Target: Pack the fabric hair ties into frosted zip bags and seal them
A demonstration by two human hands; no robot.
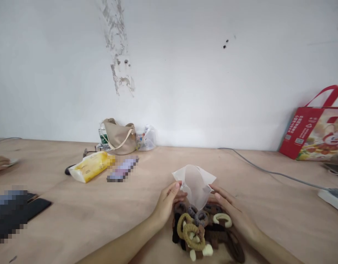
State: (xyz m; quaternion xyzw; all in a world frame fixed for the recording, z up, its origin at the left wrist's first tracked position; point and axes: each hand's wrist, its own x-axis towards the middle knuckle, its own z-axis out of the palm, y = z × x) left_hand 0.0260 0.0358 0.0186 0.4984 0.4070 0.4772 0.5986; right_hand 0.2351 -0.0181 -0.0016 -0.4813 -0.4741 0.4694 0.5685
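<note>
Between my hands is a translucent white plastic bag [195, 183], its mouth spread wide. My left hand [169, 200] pinches the bag's left edge between thumb and fingers. On the other side, my right hand [229, 203] grips the right edge the same way. Just below the bag lies a pile of fabric hair ties [194, 236] in tan, brown, grey, black and cream. A cream hair tie [222, 220] rests at the pile's right, close to my right wrist. The pile partly sits under the bag's lower end, so that contact is hard to make out.
A beige handbag [119, 135] and a clear plastic bag [148, 138] stand by the wall. Nearer are a yellow tissue pack [92, 165] and a phone [123, 169]. At right are a red shopping bag [317, 132], a grey cable [257, 169] and a white power strip [332, 200].
</note>
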